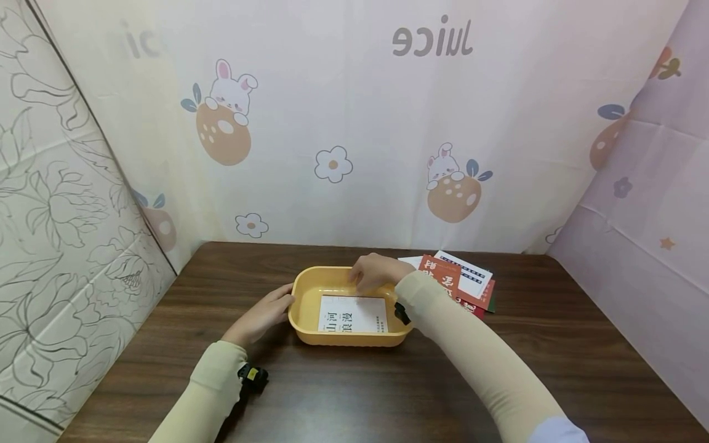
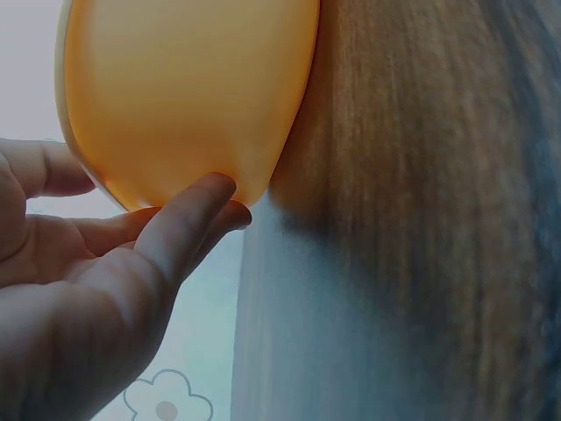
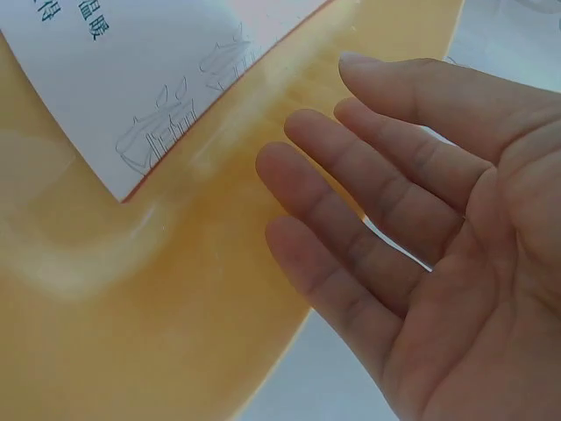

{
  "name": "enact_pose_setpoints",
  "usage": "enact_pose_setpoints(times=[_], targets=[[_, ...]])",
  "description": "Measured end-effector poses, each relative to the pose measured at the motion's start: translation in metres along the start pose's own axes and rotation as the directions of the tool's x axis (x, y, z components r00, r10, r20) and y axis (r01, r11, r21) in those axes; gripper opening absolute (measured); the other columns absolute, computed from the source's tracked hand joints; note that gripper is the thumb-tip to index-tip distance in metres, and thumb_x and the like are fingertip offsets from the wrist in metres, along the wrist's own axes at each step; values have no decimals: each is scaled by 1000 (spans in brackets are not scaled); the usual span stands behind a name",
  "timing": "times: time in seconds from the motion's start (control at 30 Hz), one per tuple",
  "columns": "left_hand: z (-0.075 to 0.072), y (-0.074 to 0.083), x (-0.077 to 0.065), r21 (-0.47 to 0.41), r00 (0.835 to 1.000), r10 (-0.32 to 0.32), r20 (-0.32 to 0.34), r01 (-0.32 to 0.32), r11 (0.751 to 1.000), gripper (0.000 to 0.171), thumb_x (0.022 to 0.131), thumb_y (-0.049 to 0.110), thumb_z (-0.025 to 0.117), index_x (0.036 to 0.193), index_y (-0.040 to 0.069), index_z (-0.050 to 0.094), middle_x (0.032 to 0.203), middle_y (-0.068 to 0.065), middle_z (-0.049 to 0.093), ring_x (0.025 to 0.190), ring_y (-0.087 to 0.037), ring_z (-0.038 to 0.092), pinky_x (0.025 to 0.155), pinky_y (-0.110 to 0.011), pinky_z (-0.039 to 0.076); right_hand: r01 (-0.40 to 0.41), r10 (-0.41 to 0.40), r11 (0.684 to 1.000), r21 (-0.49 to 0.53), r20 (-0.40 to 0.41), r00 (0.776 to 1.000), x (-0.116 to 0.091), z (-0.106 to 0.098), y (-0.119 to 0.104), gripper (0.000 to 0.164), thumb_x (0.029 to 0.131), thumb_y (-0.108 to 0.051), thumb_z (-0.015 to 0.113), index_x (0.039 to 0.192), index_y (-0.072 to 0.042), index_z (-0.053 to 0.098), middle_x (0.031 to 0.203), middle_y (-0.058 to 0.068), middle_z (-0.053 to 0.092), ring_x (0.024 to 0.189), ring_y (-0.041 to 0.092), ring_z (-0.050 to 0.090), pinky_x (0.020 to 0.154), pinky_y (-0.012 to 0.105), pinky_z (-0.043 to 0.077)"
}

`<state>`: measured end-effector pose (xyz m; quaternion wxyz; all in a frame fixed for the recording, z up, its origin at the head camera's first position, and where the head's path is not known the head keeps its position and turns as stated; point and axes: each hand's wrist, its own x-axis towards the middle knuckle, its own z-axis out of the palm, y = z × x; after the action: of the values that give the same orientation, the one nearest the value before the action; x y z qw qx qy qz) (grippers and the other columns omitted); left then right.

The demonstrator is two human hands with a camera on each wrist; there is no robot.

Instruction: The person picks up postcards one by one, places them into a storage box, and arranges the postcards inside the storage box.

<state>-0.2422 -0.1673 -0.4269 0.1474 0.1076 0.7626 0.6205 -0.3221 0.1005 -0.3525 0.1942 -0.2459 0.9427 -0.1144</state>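
Observation:
A shallow yellow plastic tub (image 1: 310,338) rests on the table, and a white booklet (image 1: 365,312) with dark green writing lies flat inside it. My left hand (image 1: 270,314) holds the tub's left end by the rim. In the left wrist view, fingers (image 2: 188,224) lie against the outer wall (image 2: 193,88), with another finger (image 2: 53,167) at the rim. Over the far rim, toward its right, hangs my right hand (image 1: 376,271). The right wrist view shows this hand empty, its fingers (image 3: 307,184) loosely bent beside the booklet's corner (image 3: 127,180).
Right of the tub lies an overlapping pile of red printed cards (image 1: 443,274) and white printed sheets (image 1: 471,277), partly hidden by my right arm. Behind the dark wooden table (image 1: 554,344) hangs a printed curtain (image 1: 343,203).

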Motion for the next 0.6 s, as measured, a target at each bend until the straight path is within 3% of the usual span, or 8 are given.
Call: enact_pose_setpoints(times=[0.2, 0.47, 0.6], targets=[[-1, -1, 0, -2, 1000, -1, 1, 1, 1000, 53, 108, 16, 35, 156, -4, 23, 156, -26, 31, 135, -36, 45, 108, -50, 42, 28, -28, 1000, -1, -10, 1000, -7, -10, 4, 35, 91, -17, 73, 126, -11, 71, 116, 1, 68, 103, 17, 62, 92, 36, 53], [0, 2, -2, 5, 1000, -6, 1, 6, 1000, 54, 108, 17, 35, 156, -4, 23, 156, -26, 31, 136, -36, 43, 109, -52, 40, 144, -142, 988, 56, -46, 989, -20, -25, 28, 34, 95, -14, 69, 127, -3, 69, 118, 8, 69, 108, 21, 64, 93, 38, 53], [0, 3, -2, 0, 1000, -8, 2, 8, 1000, 54, 108, 18, 36, 156, -3, 23, 157, -26, 30, 138, -37, 41, 110, -52, 39, 140, -128, 983, 117, -105, 986, -30, -31, 43, 34, 95, -16, 68, 127, -3, 68, 115, 6, 70, 107, 21, 65, 93, 40, 53]])
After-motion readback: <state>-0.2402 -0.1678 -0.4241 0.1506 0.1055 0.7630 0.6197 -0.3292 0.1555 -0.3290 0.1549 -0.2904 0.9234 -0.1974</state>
